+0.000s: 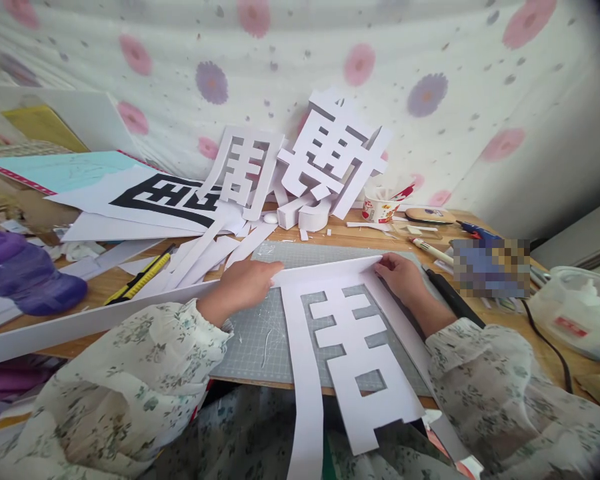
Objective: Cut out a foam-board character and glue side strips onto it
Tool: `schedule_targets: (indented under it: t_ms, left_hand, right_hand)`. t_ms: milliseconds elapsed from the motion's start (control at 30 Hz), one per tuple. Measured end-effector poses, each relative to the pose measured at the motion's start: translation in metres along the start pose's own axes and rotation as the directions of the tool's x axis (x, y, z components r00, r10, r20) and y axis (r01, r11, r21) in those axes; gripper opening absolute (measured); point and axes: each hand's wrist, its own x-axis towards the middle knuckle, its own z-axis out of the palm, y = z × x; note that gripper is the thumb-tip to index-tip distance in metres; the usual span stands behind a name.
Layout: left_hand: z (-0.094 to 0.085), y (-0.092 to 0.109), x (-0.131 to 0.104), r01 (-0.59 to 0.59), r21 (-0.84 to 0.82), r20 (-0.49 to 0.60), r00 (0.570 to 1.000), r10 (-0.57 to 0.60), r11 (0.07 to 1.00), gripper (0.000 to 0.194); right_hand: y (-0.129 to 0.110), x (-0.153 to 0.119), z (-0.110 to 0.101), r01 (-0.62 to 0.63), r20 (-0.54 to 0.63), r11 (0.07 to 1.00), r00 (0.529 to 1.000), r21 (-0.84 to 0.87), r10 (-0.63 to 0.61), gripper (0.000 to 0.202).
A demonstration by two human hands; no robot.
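Note:
A white cut-out character (307, 393) of stiff foam board or card rests partly on the grey cutting mat (260, 333), its lower end jutting past the table's front edge towards me. Along its top edge stands a long narrow white strip (330, 268), whose free end runs far out to the left. My left hand (247, 288) pinches the strip at the character's upper left corner, fingers closed. At the upper right corner my right hand (403, 277) grips the strip's end between thumb and fingers. Palms and some fingertips are hidden.
Finished raised characters (325, 157) lean on the flowered curtain behind. A yellow cutter (143, 275) and paper scraps lie left, near a purple object (25, 273). On the right are a paper cup (380, 205), a black tool (453, 297), a cable and a plastic tub (575, 320).

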Motion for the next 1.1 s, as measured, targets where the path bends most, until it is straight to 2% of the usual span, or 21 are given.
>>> schedule_targets:
  t_ms: [600,733,833,933,1033,1100]
  left_hand:
    - [0.002,-0.001,0.003,0.017,0.093,0.016,1.000,-0.019,0.995,0.018]
    - [0.002,-0.003,0.005,0.000,0.093,0.009,1.000,-0.001,0.996,0.015]
    - [0.004,-0.007,0.007,-0.025,0.085,-0.004,1.000,0.026,0.996,0.014]
    - [0.007,-0.010,0.008,-0.038,0.071,-0.016,0.999,0.039,0.997,0.013]
    - [0.009,-0.010,0.008,-0.042,0.054,-0.031,0.999,0.043,0.998,0.013]
    - [0.009,-0.010,0.008,-0.036,0.045,-0.041,0.998,0.038,0.998,0.014]
  right_hand:
    - [0.003,0.002,0.005,0.066,0.024,0.996,0.998,-0.057,-0.065,0.012]
    - [0.000,0.005,0.003,0.036,0.012,0.989,0.999,-0.142,-0.035,0.023]
    - [0.001,0.005,-0.020,-0.002,-0.036,0.968,0.999,-0.252,-0.007,0.033]
    - [0.009,-0.005,-0.059,-0.046,-0.071,0.912,0.997,-0.407,0.018,0.034]
    - [0.025,-0.024,-0.090,-0.060,-0.020,0.840,0.998,-0.540,0.059,0.039]
    - [0.036,-0.035,-0.098,-0.050,0.016,0.810,0.997,-0.584,0.074,0.049]
